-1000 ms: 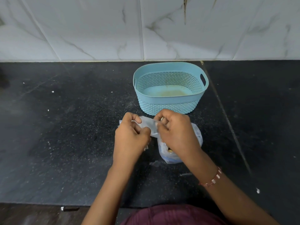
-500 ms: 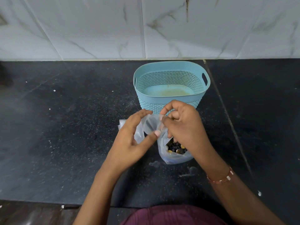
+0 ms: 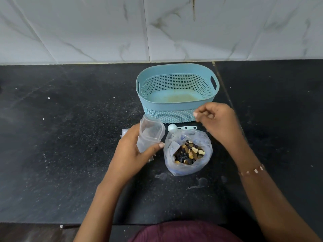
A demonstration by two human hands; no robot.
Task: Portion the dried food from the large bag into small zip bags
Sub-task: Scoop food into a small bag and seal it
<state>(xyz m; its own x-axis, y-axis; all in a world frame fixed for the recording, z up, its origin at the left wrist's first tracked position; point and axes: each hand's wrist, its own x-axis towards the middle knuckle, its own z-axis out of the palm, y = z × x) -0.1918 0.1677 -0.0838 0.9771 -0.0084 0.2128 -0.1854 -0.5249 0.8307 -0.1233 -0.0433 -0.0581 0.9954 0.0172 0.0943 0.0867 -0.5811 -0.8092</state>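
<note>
A large clear plastic bag (image 3: 204, 145) stands open on the black counter, holding mixed dried fruit and nuts (image 3: 189, 152). My left hand (image 3: 132, 154) grips a small clear zip bag (image 3: 150, 131), held upright with its mouth spread open, just left of the large bag. My right hand (image 3: 218, 119) hovers above and to the right of the large bag, fingers curled, holding nothing that I can see. A small white measuring spoon (image 3: 181, 127) lies on the counter behind the large bag. More small zip bags (image 3: 124, 132) lie partly hidden under my left hand.
A light blue perforated plastic basket (image 3: 176, 114) stands behind the bags, close to the spoon. A white marble-tiled wall (image 3: 157, 28) rises at the back. The counter's front edge (image 3: 52, 223) runs near my body.
Both hands were together working at the small bag's mouth. Now the right hand has let go and lifted away to the right, and the left hand holds the opened small bag alone.
</note>
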